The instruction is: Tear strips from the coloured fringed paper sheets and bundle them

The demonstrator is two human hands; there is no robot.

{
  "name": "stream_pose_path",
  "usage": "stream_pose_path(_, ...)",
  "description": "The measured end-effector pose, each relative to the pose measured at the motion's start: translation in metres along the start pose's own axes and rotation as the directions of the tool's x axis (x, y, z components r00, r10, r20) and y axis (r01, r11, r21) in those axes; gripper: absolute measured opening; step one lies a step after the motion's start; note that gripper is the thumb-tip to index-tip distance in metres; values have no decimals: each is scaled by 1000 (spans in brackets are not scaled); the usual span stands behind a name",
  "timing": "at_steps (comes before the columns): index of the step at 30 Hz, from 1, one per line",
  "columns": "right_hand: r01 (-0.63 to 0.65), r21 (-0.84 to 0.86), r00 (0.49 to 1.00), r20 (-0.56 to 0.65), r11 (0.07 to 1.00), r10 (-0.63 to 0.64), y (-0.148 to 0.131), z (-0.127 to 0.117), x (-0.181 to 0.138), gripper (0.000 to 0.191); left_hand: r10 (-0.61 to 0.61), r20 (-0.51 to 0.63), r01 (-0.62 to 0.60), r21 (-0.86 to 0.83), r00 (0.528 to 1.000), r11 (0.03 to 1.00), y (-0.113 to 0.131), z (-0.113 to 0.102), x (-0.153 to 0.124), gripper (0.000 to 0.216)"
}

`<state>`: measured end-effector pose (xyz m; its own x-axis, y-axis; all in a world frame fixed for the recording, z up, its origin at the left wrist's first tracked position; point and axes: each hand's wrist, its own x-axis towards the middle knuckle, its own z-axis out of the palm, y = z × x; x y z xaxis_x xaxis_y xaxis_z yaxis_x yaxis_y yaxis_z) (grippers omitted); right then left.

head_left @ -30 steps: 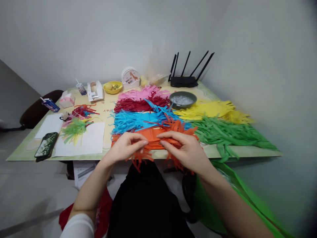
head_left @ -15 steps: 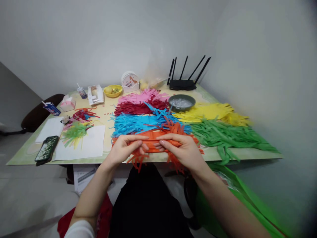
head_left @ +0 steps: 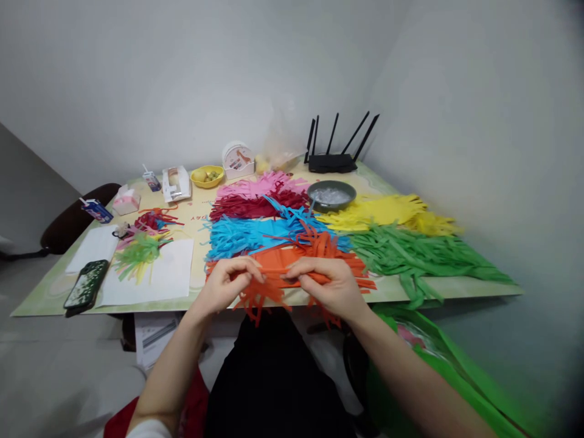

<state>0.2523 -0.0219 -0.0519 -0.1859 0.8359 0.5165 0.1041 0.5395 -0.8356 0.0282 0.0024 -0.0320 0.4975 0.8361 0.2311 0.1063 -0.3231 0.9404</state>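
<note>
Both hands are over the front edge of the table, close together. My left hand [head_left: 228,283] pinches a piece of orange fringed paper [head_left: 261,293], its cut strips hanging below the fingers. Thumb and fingers of my right hand [head_left: 329,285] are closed on the same orange piece, whose strips dangle past the table edge. Right behind the hands lies a stack of orange fringed paper [head_left: 276,258]. Beyond it are blue fringed paper [head_left: 237,234], dark red fringe [head_left: 255,202] and pink fringe [head_left: 260,184].
Green fringe [head_left: 420,255] and yellow fringe [head_left: 387,210] lie to the right, with a grey bowl [head_left: 331,204] and black router [head_left: 332,162] behind. On the left are a phone [head_left: 86,284], white paper [head_left: 176,277], a small multicoloured tassel bunch [head_left: 143,249] and a drink carton [head_left: 97,210]. A green bag [head_left: 438,365] stands below.
The left hand has turned, its fingers now curling down around the orange piece, which was stretched level between both hands. The right hand stays nearly in place. The view has tilted slightly up.
</note>
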Motion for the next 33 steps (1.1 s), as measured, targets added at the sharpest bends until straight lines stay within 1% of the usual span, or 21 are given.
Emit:
stream_pose_path(2,158,-168,986,85,973,-146,-5,-4,3,22,93,17,-95,242,995,966,12,-4,0,17)
stream_pose_path(4,258,-232,963,144,938,-229,-8,-6,6,23,159,58,-170,372,985,913,21,-4,1,17)
stream_pose_path(7,305,-226,948,168,925,-271,-10,-4,6,24,132,144,-182,426,981,886,26,1,4,17)
stream_pose_path(10,311,-199,944,178,929,-278,-7,-4,2,26,82,170,-150,438,982,886,23,3,6,16)
stream_pose_path(11,301,-202,946,185,932,-265,-7,-5,0,26,85,178,-160,468,980,869,21,2,7,16)
stream_pose_path(12,277,-208,951,202,938,-236,-6,-7,0,26,106,183,-188,520,977,833,19,1,8,16)
stream_pose_path(13,233,-208,956,225,950,-186,-6,-10,1,25,148,193,-235,591,970,772,16,0,8,17)
stream_pose_path(14,168,-199,961,250,966,-116,-6,-12,4,26,212,209,-298,666,955,684,12,-1,9,17)
stream_pose_path(15,81,-183,962,270,980,-29,-6,-15,8,27,291,234,-365,734,928,573,9,-2,9,16)
stream_pose_path(16,-12,-158,956,288,987,58,-6,-16,12,29,377,265,-427,782,887,454,6,-3,10,15)
stream_pose_path(17,-102,-122,941,311,987,136,-6,-16,18,30,460,300,-478,809,836,342,2,-3,10,16)
stream_pose_path(18,-182,-76,918,343,980,197,-5,-15,22,30,527,332,-517,818,782,252,0,-3,11,16)
stream_pose_path(19,-255,-20,891,383,967,243,-3,-12,27,29,579,356,-544,818,734,187,-3,-3,11,17)
stream_pose_path(20,-323,45,863,423,945,275,-2,-8,29,30,619,367,-562,814,694,147,-5,-4,11,17)
stream_pose_path(21,-387,118,841,453,915,297,1,-3,31,31,648,368,-572,810,667,129,-6,-4,11,17)
stream_pose_path(22,-443,194,828,462,875,317,3,3,31,32,671,353,-569,812,653,127,-8,-5,11,18)
stream_pose_path(24,-516,320,828,423,794,367,7,13,30,31,699,292,-535,831,653,153,-12,-8,12,21)
stream_pose_path(26,-537,396,834,377,745,402,9,20,27,31,713,223,-495,846,665,196,-17,-10,12,25)
stream_pose_path(28,-543,437,836,360,717,414,9,25,27,32,718,152,-462,849,679,257,-23,-9,13,28)
stream_pose_path(30,-527,475,849,335,705,410,9,28,29,30,716,42,-428,825,697,369,-29,-5,16,28)
stream_pose_path(33,-428,536,904,261,727,340,10,31,39,24,657,-219,-363,689,721,627,-34,7,23,23)
